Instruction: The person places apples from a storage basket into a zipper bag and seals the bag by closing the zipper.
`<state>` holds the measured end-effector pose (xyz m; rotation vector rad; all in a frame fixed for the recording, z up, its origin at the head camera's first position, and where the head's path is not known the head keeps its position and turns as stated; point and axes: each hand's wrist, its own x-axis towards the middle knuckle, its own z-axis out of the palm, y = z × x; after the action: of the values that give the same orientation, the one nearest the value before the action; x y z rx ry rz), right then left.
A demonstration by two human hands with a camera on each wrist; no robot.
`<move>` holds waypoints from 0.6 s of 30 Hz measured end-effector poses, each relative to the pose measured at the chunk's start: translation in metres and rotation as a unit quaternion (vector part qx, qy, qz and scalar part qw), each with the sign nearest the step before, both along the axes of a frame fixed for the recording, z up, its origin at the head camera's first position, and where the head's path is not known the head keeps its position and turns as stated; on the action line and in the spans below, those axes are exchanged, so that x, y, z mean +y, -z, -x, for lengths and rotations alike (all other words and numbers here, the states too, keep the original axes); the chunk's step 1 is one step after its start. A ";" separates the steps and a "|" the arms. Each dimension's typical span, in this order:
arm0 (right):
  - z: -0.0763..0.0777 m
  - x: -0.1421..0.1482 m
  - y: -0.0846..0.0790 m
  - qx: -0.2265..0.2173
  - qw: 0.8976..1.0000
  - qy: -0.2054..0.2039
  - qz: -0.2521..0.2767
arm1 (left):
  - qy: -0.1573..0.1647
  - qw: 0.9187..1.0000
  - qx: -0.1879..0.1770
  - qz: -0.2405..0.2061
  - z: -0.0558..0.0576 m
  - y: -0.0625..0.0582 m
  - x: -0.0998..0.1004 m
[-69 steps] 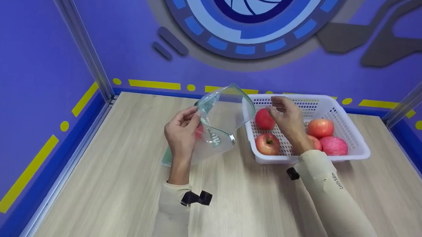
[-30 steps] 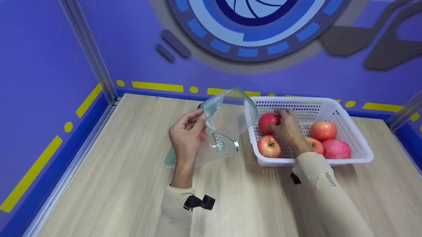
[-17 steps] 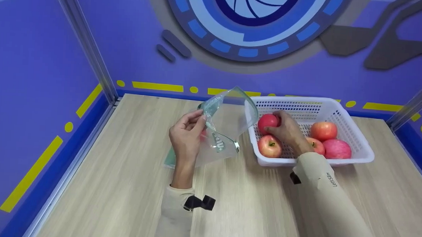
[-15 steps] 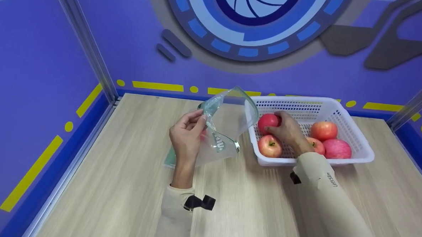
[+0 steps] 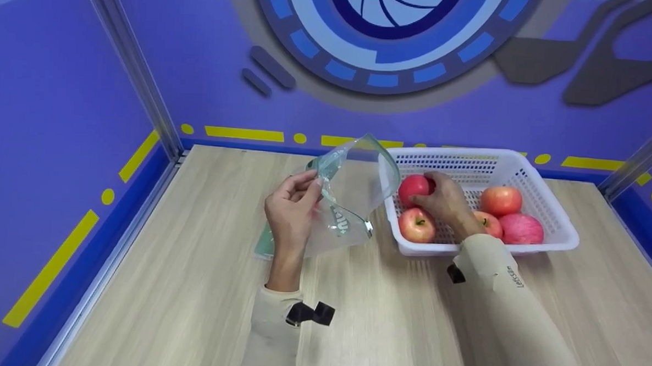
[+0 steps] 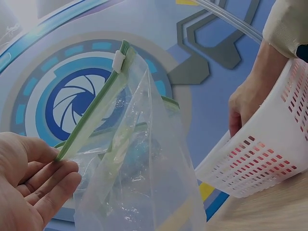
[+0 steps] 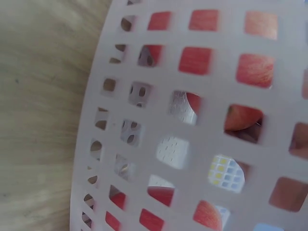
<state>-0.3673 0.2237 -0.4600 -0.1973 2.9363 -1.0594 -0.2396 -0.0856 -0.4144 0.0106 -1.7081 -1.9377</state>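
My left hand (image 5: 289,211) pinches the green zip edge of a clear slider bag (image 5: 337,238), holding its mouth up and apart. A reddish patch shows through the bag beside my fingers. In the left wrist view the white slider (image 6: 118,61) sits at the upper end of the zip. Inside the white basket (image 5: 565,238), my right hand (image 5: 445,202) has its fingers and thumb around a red apple (image 5: 412,191) at the left. The right wrist view looks through the basket's perforated wall, which hides most of that hand.
Another apple (image 5: 417,225) lies just in front of the gripped one. Several more, including an orange-red apple (image 5: 501,200) and a pink apple (image 5: 521,229), rest at the basket's right side. A blue printed wall (image 5: 241,108) stands behind the wooden table (image 5: 375,317).
My right hand came down from above the basket and closed around the red apple, which shifted slightly. The left hand keeps its pinch on the bag.
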 end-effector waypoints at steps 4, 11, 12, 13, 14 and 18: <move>-0.001 0.000 -0.001 0.012 1.000 -0.003 -0.006 | -0.001 1.000 0.002 -0.005 0.000 0.000 0.000; -0.004 -0.001 -0.007 0.018 0.999 0.002 0.034 | -0.002 1.000 0.001 -0.001 0.001 0.001 -0.001; -0.005 -0.001 -0.008 0.025 0.999 0.004 0.041 | -0.002 1.000 0.002 -0.001 0.001 0.001 -0.002; -0.005 -0.001 -0.009 0.034 0.998 0.004 0.046 | -0.002 1.000 0.003 0.000 0.001 0.001 -0.002; -0.005 -0.002 -0.009 0.045 0.998 0.004 0.049 | -0.003 1.000 0.003 0.000 0.001 0.000 -0.002; -0.009 -0.005 -0.012 0.090 0.994 0.007 0.058 | -0.005 1.000 0.004 0.001 0.002 0.000 -0.003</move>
<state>-0.3586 0.2187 -0.4477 -0.2880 3.0386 -1.2798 -0.2417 -0.0883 -0.4148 0.0109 -1.7003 -1.9264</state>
